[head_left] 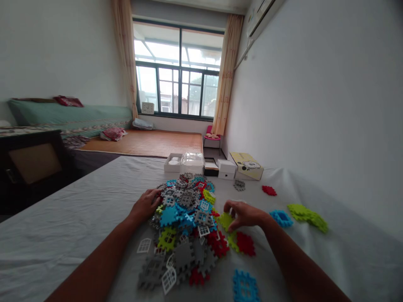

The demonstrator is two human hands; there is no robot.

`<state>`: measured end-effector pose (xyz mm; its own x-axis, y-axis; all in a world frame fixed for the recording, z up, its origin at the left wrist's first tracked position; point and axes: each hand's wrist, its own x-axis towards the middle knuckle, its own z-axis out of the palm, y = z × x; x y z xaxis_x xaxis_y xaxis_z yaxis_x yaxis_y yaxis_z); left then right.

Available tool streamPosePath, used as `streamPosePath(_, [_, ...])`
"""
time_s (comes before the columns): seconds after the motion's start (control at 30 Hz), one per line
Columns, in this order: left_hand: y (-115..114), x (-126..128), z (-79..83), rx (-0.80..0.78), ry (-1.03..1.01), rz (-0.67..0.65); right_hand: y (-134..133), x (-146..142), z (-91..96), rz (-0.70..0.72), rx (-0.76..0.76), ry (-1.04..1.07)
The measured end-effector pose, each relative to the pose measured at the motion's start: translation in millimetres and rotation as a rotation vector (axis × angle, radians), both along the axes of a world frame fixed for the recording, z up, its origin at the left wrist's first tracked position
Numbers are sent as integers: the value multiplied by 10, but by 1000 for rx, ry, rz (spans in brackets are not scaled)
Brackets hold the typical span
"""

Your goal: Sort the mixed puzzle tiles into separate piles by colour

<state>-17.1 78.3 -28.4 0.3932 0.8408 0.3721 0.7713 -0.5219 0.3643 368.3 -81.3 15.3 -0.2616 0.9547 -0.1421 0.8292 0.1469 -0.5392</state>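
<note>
A heap of interlocking plastic building tiles [184, 251] in grey, blue, red and yellow-green lies before me, with small white window frames [169, 280] among them. My left hand [146, 205] rests against the heap's left edge, fingers loosely bent and touching the outer tiles; I see nothing held in it. On the right side, my right hand [245, 214] has thumb and fingers around a yellow-green tile [225, 221]. Just below that hand lies a red tile [246, 243], overlapping another yellow-green one. A blue window tile [245, 286] sits nearer to me.
Further right lie a stack of yellow-green tiles [307, 217], blue tiles [281, 218] and a red tile [269, 191]. Behind the heap stand a clear plastic box [192, 162], white boxes [226, 169] and a yellow cartoon box [247, 165]. A pale cloth [94, 201] covers the surface.
</note>
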Motion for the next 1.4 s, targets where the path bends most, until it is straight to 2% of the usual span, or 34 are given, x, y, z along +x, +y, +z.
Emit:
streamPosePath(0.2, [40,-16,-27,14,19,3,3,36,33,-48,81,124])
streamPosePath(0.3, [52,-23,-30,22,22,1,21,66,100,-63,176,232])
streamPosePath(0.37, [62,-29,-32,21,24,-7,11,201,178,-150,272,275])
streamPosePath(0.47, [83,-34,-35,17,24,-15,-146,661,286,-415,457,266])
streamPosePath(0.53, [92,-31,-32,16,21,-13,-383,1097,283,-598,544,227])
streamPosePath(0.6, [94,-23,-26,17,14,-7,-689,1539,187,-783,597,153])
streamPosePath(0.67, [91,-15,-18,21,5,-1,-980,1887,28,-978,592,-41])
streamPosePath(0.73, [87,-10,-13,27,-4,7,-1172,2065,-129,-1028,553,-238])
streamPosePath(0.8, [85,-9,-10,26,-3,9,-1223,2047,-226,-974,576,-388])
streamPosePath(0.9, [82,-10,-2,24,15,5,-1080,1742,-243,-805,645,-450])
streamPosePath(1.0, [81,-12,2,38,28,-3,-878,1343,-217,-568,571,-389])
streamPosePath(1.07, [86,-17,-3,51,22,-4,-811,1131,-230,-487,487,-376])
streamPosePath(1.23, [118,-30,-43,71,14,-7,-890,881,-345,-481,393,-401])
streamPosePath(1.33, [127,-30,-59,74,17,-11,-966,914,-363,-483,423,-417])
streamPosePath(1.4, [121,-26,-57,69,17,-9,-998,1037,-332,-560,458,-445])
